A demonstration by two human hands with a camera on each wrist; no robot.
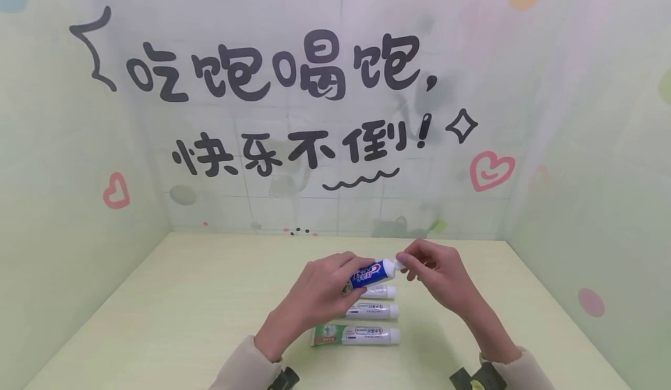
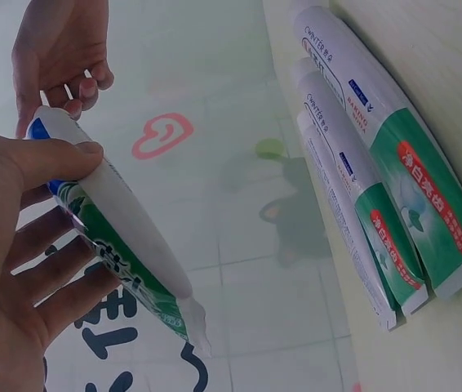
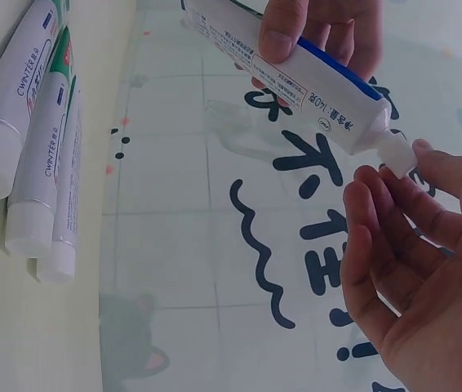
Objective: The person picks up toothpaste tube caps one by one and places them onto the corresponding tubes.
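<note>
My left hand [image 1: 326, 288] grips a blue, green and white toothpaste tube [image 1: 376, 272] around its body, thumb on the near side in the left wrist view. The tube is tilted and held above the table, its nozzle end pointing right. At that end, my right hand [image 1: 442, 276] pinches the small white cap [image 3: 397, 155] between thumb and index finger; its other fingers curl loosely. The cap sits at the tube's mouth in the right wrist view. Below the hands lie three white and green toothpaste tubes [image 1: 372, 336] side by side, partly hidden by my left hand.
The pale table [image 1: 157, 314] runs back to a tiled wall covering [image 1: 293, 215] with black lettering and coloured shapes. Side walls [image 1: 592, 204] stand left and right. In the left wrist view, the largest lying tube [image 2: 427, 171] is beside two narrower ones.
</note>
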